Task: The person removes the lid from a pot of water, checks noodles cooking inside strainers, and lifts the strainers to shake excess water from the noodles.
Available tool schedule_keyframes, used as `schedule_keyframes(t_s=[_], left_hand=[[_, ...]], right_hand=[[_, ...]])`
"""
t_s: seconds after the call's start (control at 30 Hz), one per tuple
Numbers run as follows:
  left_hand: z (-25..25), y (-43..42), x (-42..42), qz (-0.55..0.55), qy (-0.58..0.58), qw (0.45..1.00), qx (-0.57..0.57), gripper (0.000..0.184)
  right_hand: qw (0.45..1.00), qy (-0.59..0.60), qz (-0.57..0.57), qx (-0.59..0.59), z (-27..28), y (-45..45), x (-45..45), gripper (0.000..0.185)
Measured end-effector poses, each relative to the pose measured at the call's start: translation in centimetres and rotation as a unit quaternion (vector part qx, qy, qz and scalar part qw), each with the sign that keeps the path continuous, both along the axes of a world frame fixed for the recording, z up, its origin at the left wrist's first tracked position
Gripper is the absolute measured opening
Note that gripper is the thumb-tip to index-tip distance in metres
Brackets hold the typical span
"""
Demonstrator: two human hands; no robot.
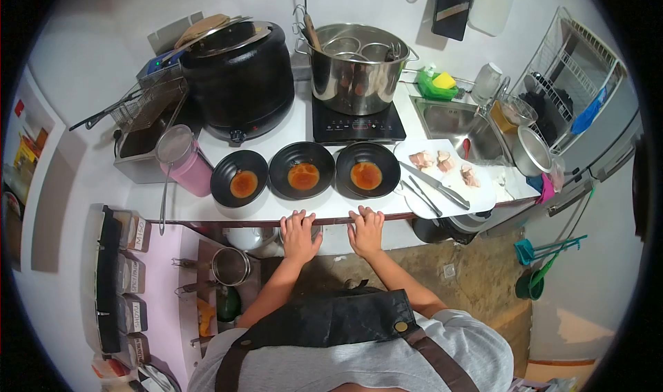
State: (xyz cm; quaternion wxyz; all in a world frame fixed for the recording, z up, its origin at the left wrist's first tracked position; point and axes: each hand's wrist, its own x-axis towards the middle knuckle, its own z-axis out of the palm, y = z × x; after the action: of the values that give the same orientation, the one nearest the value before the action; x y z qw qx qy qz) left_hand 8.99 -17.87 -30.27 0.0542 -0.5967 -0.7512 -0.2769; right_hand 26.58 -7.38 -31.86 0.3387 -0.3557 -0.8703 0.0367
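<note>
My left hand (299, 236) lies flat on the front edge of the white counter (155, 202), fingers stretched out and holding nothing. A short way to its right, my right hand (366, 230) rests on the same edge, also open. Just beyond my hands, three black bowls stand in a row: a left bowl (224, 165), a middle bowl (280, 171) and a right bowl (390, 163). Each has a pool of orange-brown sauce (366, 176) at its bottom. Right of them, a white cutting board (452, 181) carries pieces of meat (445, 161), a knife (442, 187) and what looks like tongs (423, 197).
Behind the bowls are a black soup warmer (238, 84) and a steel pot (356, 84) on an induction cooker (359, 124). A pink pitcher (190, 171) stands left, near a fryer (148, 147). At the right are a sink (445, 122), a metal bowl (530, 151) and a dish rack (570, 67).
</note>
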Motion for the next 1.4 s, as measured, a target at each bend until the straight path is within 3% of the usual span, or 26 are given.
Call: schedule_keyframes(t_s=[1.4], left_hand=[[-0.45,-0.05,-0.16,-0.013,-0.006,1.000,0.006,0.056]], right_hand=[[1.000,-0.017,-0.001,-0.009,-0.23,-0.05,0.15,0.043]])
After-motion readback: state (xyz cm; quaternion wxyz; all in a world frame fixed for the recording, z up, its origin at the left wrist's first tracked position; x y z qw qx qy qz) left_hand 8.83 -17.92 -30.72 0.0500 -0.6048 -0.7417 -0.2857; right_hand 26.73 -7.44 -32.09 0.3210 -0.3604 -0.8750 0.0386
